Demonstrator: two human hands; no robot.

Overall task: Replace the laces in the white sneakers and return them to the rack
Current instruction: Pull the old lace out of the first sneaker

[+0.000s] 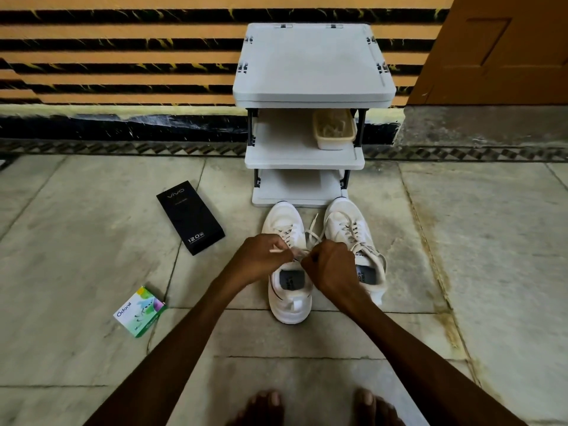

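Two white sneakers stand side by side on the floor, toes toward the rack: the left sneaker [287, 290] and the right sneaker [353, 232]. Both carry off-white laces. My left hand [261, 256] pinches one lace end [274, 250] above the left sneaker's tongue. My right hand [330, 265] grips the other lace strand [312, 230], which runs up between the shoes. The white three-tier rack [313, 84] stands just beyond the shoes; its bottom shelf [295, 187] holds nothing.
A cream plastic basket [335, 130] sits on the rack's middle shelf. A black phone box [190, 216] lies on the floor to the left, and a small green and white box [140, 312] nearer me. My bare feet [313, 407] show at the bottom edge. A striped wall stands behind.
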